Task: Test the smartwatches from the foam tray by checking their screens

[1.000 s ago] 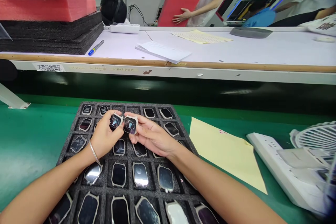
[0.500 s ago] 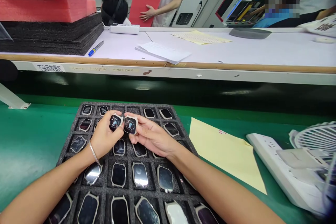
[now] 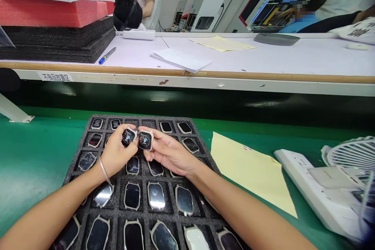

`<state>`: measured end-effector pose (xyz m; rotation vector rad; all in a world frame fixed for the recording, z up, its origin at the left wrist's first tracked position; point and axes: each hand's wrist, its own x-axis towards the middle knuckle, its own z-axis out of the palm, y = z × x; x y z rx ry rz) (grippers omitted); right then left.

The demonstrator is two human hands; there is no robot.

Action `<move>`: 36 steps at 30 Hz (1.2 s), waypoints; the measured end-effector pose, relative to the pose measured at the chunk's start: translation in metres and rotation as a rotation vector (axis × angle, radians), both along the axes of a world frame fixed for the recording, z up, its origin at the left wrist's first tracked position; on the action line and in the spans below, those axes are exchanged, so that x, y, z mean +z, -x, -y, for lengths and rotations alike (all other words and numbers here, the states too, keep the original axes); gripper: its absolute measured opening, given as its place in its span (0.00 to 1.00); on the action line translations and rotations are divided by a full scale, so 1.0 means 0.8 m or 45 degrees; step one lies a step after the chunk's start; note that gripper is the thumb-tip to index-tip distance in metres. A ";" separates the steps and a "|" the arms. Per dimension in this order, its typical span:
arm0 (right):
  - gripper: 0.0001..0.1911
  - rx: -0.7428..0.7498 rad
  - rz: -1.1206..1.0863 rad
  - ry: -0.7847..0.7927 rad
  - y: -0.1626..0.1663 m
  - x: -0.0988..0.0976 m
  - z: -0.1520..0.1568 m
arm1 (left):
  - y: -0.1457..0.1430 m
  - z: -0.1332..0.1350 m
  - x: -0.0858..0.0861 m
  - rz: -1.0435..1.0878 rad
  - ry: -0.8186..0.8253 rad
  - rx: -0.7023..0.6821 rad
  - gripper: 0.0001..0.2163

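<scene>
- Pinches left watch case (image 3: 128, 137) in curled left hand (image 3: 117, 155), screen lit;
- Pinches right watch case (image 3: 145, 140) in curled right hand (image 3: 169, 153), screen lit, just beside the first;
- Holds both above far rows of black foam tray (image 3: 143, 119) on green mat (image 3: 35, 152).

1. The left watch body (image 3: 128, 137) is a small rounded-square smartwatch case, pale silver around a glossy dark screen. The screen is lit with a bluish picture. It is pinched at its edges in the fingertips of the left hand (image 3: 115, 154), tilted up with its face toward the camera.
2. The right watch body (image 3: 145, 140) has the same shape and pale case, its dark screen also lit. The right hand (image 3: 168, 152) grips it by the sides, face up and tilted alike.
3. The two bodies sit side by side, edges touching or nearly so, raised above the far rows of the black foam tray (image 3: 140, 117).
</scene>
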<state>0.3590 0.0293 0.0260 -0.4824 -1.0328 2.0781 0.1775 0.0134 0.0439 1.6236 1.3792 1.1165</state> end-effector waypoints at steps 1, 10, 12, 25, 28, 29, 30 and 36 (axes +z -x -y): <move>0.24 0.001 0.001 -0.004 0.000 0.000 0.000 | 0.000 0.000 0.000 0.000 -0.003 -0.002 0.16; 0.24 -0.003 -0.002 0.008 -0.001 0.003 0.001 | 0.000 -0.001 -0.001 0.068 0.000 -0.016 0.16; 0.23 0.004 -0.007 0.007 0.000 0.004 0.002 | -0.001 -0.001 -0.001 0.080 -0.010 -0.029 0.16; 0.18 -0.198 0.076 0.233 -0.001 -0.007 -0.020 | 0.007 -0.015 -0.002 0.877 0.619 -0.015 0.23; 0.19 -0.228 0.101 0.209 -0.003 -0.007 -0.021 | 0.008 -0.012 0.000 0.881 0.608 -0.045 0.24; 0.19 -0.240 0.112 0.198 -0.003 -0.007 -0.020 | 0.007 -0.011 0.001 0.869 0.598 -0.063 0.24; 0.18 -0.254 0.125 0.181 -0.003 -0.006 -0.019 | 0.007 -0.010 0.002 0.859 0.589 -0.080 0.24; 0.19 -0.305 0.212 0.017 0.000 0.001 -0.010 | 0.007 -0.004 0.003 0.801 0.503 -0.152 0.23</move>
